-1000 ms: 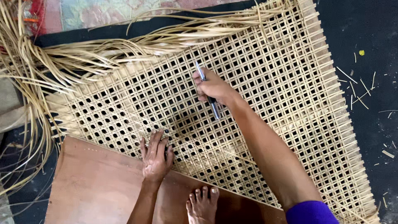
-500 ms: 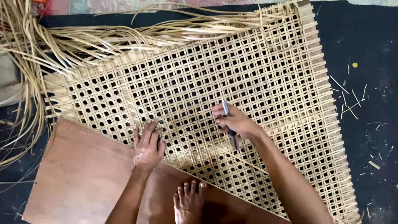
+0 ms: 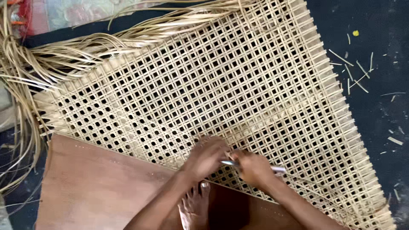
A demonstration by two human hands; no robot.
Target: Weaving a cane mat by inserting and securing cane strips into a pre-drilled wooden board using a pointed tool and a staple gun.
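A large woven cane panel (image 3: 221, 89) with an open lattice lies flat on a dark floor. My right hand (image 3: 253, 167) grips a thin metal tool (image 3: 277, 169) laid sideways near the panel's lower edge. My left hand (image 3: 205, 155) rests right beside it, fingers curled down on the weave and touching the tool's left end. Both hands meet over the same spot of lattice. My bare foot (image 3: 194, 204) sits just below them on the brown wooden board (image 3: 98, 183).
Loose long cane strands (image 3: 51, 64) fan out from the panel's upper left edge and trail down the left side. Short cane offcuts (image 3: 355, 74) lie scattered on the dark floor (image 3: 379, 38) at right. A patterned cloth (image 3: 81, 10) shows at top left.
Both hands have moved down toward the panel's lower edge and come together. My left hand left its flat spread pose and now curls beside the tool, which lies sideways.
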